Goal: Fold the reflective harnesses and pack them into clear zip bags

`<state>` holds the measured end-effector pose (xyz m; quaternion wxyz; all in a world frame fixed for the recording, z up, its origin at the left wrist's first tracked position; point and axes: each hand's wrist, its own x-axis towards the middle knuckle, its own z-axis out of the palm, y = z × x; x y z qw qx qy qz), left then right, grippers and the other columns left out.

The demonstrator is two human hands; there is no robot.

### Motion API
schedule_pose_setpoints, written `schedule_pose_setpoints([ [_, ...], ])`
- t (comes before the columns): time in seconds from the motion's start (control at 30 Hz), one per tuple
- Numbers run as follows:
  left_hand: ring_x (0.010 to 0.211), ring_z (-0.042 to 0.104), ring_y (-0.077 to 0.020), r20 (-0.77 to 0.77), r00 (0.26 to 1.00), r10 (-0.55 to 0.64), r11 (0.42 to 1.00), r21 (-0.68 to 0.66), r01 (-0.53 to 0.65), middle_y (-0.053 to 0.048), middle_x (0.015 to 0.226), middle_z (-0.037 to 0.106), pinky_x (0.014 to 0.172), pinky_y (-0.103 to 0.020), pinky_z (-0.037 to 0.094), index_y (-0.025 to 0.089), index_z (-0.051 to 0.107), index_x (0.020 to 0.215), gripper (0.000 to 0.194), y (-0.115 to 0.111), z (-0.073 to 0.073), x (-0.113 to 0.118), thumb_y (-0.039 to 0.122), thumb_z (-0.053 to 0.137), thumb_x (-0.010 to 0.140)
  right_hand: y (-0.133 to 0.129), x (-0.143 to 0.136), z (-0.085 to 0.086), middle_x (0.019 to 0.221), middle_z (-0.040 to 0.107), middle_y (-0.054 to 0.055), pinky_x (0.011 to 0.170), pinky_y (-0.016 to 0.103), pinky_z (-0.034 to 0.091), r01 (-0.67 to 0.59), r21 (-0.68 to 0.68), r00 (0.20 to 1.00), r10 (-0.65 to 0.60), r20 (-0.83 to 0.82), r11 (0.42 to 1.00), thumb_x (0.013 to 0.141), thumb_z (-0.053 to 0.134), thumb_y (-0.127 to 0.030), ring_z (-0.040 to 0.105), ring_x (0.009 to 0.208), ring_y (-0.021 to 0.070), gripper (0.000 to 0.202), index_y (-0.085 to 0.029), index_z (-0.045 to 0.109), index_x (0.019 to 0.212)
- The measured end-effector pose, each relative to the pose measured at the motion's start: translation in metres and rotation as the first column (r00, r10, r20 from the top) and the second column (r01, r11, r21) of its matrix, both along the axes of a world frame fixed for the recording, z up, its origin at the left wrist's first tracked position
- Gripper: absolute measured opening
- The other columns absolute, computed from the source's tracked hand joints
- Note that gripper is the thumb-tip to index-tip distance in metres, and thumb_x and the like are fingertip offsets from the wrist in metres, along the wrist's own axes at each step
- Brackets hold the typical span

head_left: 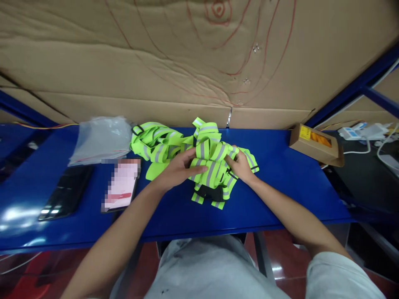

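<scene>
A folded bundle of neon yellow-green straps (210, 168) with grey reflective stripes lies at the middle of the blue table. My left hand (181, 168) grips its left side, thumb across the front and fingers behind. At the bundle's upper right, my right hand (241, 165) has its fingers closed on the straps, some fingertips hidden among the loops. Black fabric (210, 193) shows at the bundle's lower edge. More loose green straps (158, 141) with a black buckle are heaped behind and left of my left hand.
On the blue table (174, 220), a plastic bag (101, 139), a black phone (67, 193) and a phone with a lit screen (121, 185) lie left. A cardboard box (314, 143) and white cables (361, 151) are at right. A cardboard wall (149, 79) stands behind.
</scene>
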<state>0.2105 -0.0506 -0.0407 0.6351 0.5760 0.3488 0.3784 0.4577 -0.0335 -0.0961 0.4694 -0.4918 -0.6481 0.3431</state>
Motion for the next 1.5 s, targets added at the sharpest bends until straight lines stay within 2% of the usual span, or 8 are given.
schedule_pose_setpoints([
  [0.3, 0.127, 0.066, -0.0368, -0.026, 1.0, -0.004, 1.0, -0.009, 0.003, -0.008, 0.136, 0.072, 0.107, -0.047, 0.056, 0.024, 0.074, 0.126, 0.06, -0.002, -0.001, 0.001, 0.04, 0.094, 0.072, 0.001, 0.001, -0.001, 0.105, 0.074, 0.007, 0.083, 0.039, 0.051, -0.025, -0.007, 0.999, 0.025, 0.019, 1.0, 0.094, 0.065, -0.049, 0.067, 0.092, 0.0259, 0.03, -0.021, 0.064, 0.104],
  [0.57, 0.123, 0.068, -0.0362, -0.027, 1.0, -0.005, 1.0, -0.002, 0.005, -0.008, 0.132, 0.074, 0.105, -0.048, 0.057, 0.024, 0.075, 0.126, 0.058, -0.002, 0.0, 0.0, 0.039, 0.093, 0.073, 0.0, 0.002, -0.001, 0.097, 0.073, 0.005, 0.078, 0.039, 0.052, -0.027, -0.019, 0.999, 0.028, 0.042, 0.999, 0.093, 0.066, -0.055, 0.066, 0.087, 0.0256, 0.033, -0.022, 0.063, 0.101],
  [0.77, 0.126, 0.067, -0.0371, -0.032, 0.999, -0.017, 1.0, 0.0, 0.017, -0.008, 0.134, 0.073, 0.107, -0.048, 0.057, 0.023, 0.074, 0.128, 0.06, -0.002, 0.0, 0.0, 0.04, 0.093, 0.073, 0.0, 0.003, -0.002, 0.094, 0.073, 0.004, 0.075, 0.038, 0.052, -0.036, -0.024, 0.998, 0.037, 0.052, 0.999, 0.093, 0.066, -0.053, 0.065, 0.083, 0.0245, 0.032, -0.023, 0.063, 0.102],
  [1.0, 0.129, 0.065, -0.0384, -0.028, 0.999, -0.017, 1.0, -0.009, 0.017, -0.008, 0.136, 0.072, 0.111, -0.052, 0.054, 0.024, 0.073, 0.128, 0.06, -0.002, -0.002, -0.001, 0.041, 0.093, 0.074, 0.0, 0.004, -0.004, 0.116, 0.075, 0.009, 0.09, 0.042, 0.054, -0.049, -0.01, 0.998, 0.049, 0.039, 0.999, 0.095, 0.063, -0.049, 0.069, 0.102, 0.0271, 0.036, -0.021, 0.065, 0.117],
  [1.2, 0.125, 0.067, -0.0366, -0.019, 1.0, -0.009, 1.0, -0.03, 0.008, -0.007, 0.135, 0.073, 0.11, -0.053, 0.054, 0.024, 0.074, 0.126, 0.06, -0.004, 0.0, 0.003, 0.041, 0.094, 0.072, -0.002, 0.003, 0.0, 0.111, 0.075, 0.008, 0.093, 0.045, 0.055, -0.044, -0.025, 0.999, 0.044, 0.0, 0.999, 0.092, 0.067, -0.049, 0.069, 0.1, 0.0274, 0.035, -0.022, 0.066, 0.114],
  [1.33, 0.123, 0.069, -0.0335, -0.018, 0.998, 0.063, 0.997, -0.045, -0.063, -0.006, 0.129, 0.075, 0.109, -0.047, 0.054, 0.026, 0.074, 0.125, 0.059, -0.007, 0.012, 0.0, 0.037, 0.094, 0.071, 0.0, 0.005, 0.004, 0.095, 0.074, 0.006, 0.079, 0.042, 0.058, -0.003, -0.068, 0.998, -0.002, -0.068, 0.998, 0.088, 0.071, -0.055, 0.07, 0.085, 0.0252, 0.035, -0.023, 0.067, 0.1],
  [1.43, 0.117, 0.071, -0.0302, 0.006, 0.982, 0.188, 0.981, -0.052, -0.187, -0.005, 0.12, 0.077, 0.099, -0.039, 0.058, 0.024, 0.075, 0.116, 0.051, -0.005, 0.022, -0.012, 0.033, 0.094, 0.069, 0.005, 0.011, 0.004, 0.086, 0.072, 0.005, 0.059, 0.038, 0.056, 0.053, -0.117, 0.989, -0.068, -0.132, 0.992, 0.093, 0.063, -0.061, 0.065, 0.065, 0.021, 0.04, -0.023, 0.065, 0.105],
  [1.5, 0.106, 0.073, -0.0255, 0.061, 0.951, 0.302, 0.953, -0.024, -0.301, -0.002, 0.111, 0.078, 0.089, -0.033, 0.059, 0.024, 0.073, 0.11, 0.047, 0.0, 0.024, -0.021, 0.029, 0.093, 0.067, 0.01, 0.017, 0.005, 0.088, 0.071, 0.005, 0.051, 0.036, 0.053, 0.097, -0.132, 0.979, -0.118, -0.163, 0.986, 0.094, 0.06, -0.059, 0.06, 0.058, 0.0182, 0.04, -0.023, 0.061, 0.111],
])
